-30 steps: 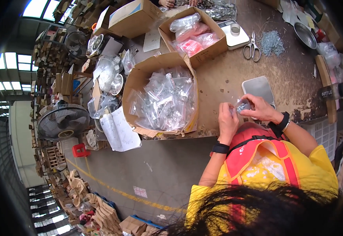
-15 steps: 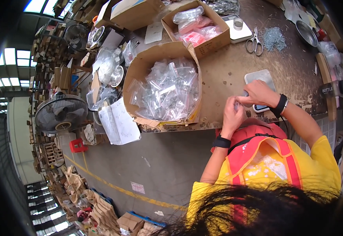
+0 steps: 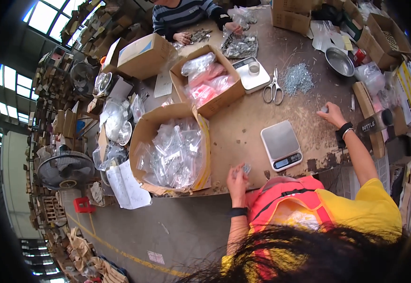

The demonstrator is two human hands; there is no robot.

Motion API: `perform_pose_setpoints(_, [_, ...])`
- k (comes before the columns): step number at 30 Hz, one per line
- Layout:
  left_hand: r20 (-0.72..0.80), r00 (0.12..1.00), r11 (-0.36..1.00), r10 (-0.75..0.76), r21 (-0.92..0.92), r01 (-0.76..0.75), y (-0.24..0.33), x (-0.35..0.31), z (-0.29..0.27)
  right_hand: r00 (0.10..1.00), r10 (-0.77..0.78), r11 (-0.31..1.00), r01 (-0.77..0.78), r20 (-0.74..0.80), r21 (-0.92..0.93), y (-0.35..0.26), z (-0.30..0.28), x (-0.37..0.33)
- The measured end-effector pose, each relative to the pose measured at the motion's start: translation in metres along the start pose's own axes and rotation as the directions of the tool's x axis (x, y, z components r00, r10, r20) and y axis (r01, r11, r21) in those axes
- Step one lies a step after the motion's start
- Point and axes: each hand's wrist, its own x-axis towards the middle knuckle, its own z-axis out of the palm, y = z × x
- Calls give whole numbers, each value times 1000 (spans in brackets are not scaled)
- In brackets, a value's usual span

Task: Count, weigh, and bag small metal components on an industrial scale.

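My left hand (image 3: 237,184) is closed at the table's front edge, pinching a small clear plastic bag (image 3: 247,169) with something greyish in it. Out to the right, my right hand (image 3: 335,116) closes round a small grey object (image 3: 324,109), whose kind I cannot make out. Between the hands lies a white kitchen scale (image 3: 281,140) with a bare metal platform. Left of my left hand, an open carton (image 3: 205,155) holds many filled clear zip bags (image 3: 172,151). Beyond the scale is a pile of small silvery pieces (image 3: 298,79), with scissors (image 3: 274,89) beside it.
A second carton (image 3: 222,96) holds clear and red bags. Behind it stands another scale (image 3: 252,81) bearing a small round cup. A metal bowl (image 3: 340,61) and dark bottle (image 3: 375,121) sit at right. Across the table, a person in a striped top (image 3: 182,19) handles small parts.
My hands, together over the scale before, have parted: the right went right and away, the left went left with the bag. The view has shifted, bringing the other person into sight.
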Motion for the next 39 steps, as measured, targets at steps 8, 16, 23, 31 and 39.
perform_pose_setpoints(8, [-185, 980, 996, 68, -48, -78, -11, -36, 39, 999, 28, 1000, -28, 19, 10, 17, 38, 94])
perform_pose_setpoints(16, [-309, 945, 987, 107, -85, -140, -19, -62, 91, 990, 3, 956, 39, -142, 290, 16, 67, 150])
perform_pose_setpoints(23, [-341, 925, 962, 168, -146, -229, -26, -76, 86, 960, -177, 812, 268, -218, 519, 25, 49, 103])
perform_pose_setpoints(31, [-342, 916, 961, 211, -96, -258, -19, -92, 98, 977, -147, 910, 195, -155, 367, 28, 33, 92])
perform_pose_setpoints(39, [-414, 887, 959, 204, -98, -267, -20, -115, 87, 898, -200, 979, 175, 393, 100, 8, 21, 105])
